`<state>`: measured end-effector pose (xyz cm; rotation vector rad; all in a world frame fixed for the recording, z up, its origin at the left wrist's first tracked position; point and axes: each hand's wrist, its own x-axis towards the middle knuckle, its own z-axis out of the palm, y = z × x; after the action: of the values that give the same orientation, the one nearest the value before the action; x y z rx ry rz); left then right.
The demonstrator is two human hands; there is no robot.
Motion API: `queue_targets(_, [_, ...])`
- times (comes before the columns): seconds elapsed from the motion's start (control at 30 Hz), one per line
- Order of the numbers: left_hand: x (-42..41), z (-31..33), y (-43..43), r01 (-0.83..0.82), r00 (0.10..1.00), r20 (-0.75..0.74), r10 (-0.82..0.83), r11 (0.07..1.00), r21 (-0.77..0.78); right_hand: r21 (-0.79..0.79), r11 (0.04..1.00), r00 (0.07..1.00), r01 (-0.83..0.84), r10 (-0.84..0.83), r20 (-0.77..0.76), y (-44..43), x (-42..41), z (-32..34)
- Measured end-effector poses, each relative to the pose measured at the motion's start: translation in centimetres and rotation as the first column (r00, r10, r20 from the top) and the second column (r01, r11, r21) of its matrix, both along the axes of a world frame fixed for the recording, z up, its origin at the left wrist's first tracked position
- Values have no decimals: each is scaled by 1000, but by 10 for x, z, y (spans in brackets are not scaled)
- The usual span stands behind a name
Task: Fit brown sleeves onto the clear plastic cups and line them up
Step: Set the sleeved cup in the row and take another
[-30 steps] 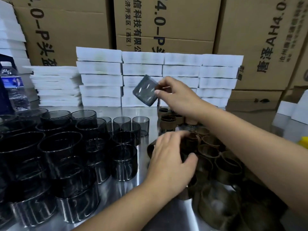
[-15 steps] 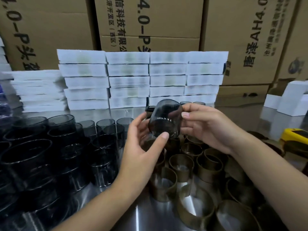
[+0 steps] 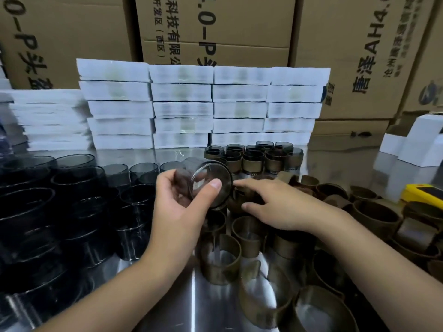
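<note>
My left hand grips a smoky clear plastic cup, tipped on its side with its base toward me. Just right of it, my right hand reaches down onto a brown sleeve among the loose sleeves, index finger and thumb either side of it. Several loose brown sleeves stand on the steel table's right half. Bare smoky cups crowd the left half. Cups wearing sleeves stand in rows at the back centre.
Stacks of flat white boxes line the back, with large cardboard cartons behind them. Small white boxes and a yellow object sit at the right edge. The steel table shows between my forearms.
The cup has passed from both hands into my left hand alone. My right hand let go of it and dropped to the loose brown sleeves beside it.
</note>
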<state>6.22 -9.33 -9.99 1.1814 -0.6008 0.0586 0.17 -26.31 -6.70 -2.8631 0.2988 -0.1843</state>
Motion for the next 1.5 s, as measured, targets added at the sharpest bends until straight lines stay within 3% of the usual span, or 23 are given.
queue_targets(0.5, [4, 0, -1, 23, 998, -52, -23, 1000, -4, 37, 996, 962, -77, 64, 265, 11, -1, 0])
queue_targets(0.7, [2, 2, -2, 134, 990, -48, -136, 990, -40, 163, 976, 873, -142, 45, 486, 13, -4, 5])
queue_targets(0.9, [3, 3, -2, 159, 982, -90, -165, 984, -75, 146, 976, 757, -159, 25, 653, 15, -10, 9])
queue_targets(1.17, [5, 4, -2, 166, 975, -138, -172, 985, -50, 247, 903, 654, -351, 47, 755, 23, -14, 13])
queue_targets(1.33, [1, 12, 2, 280, 921, -251, -297, 954, -104, 276, 847, 579, -454, 45, 814, 30, -17, 13])
queue_targets(1.5, [-4, 16, 3, 378, 882, -263, -391, 920, -98, 249, 839, 543, -484, 64, 838, 33, -20, 14])
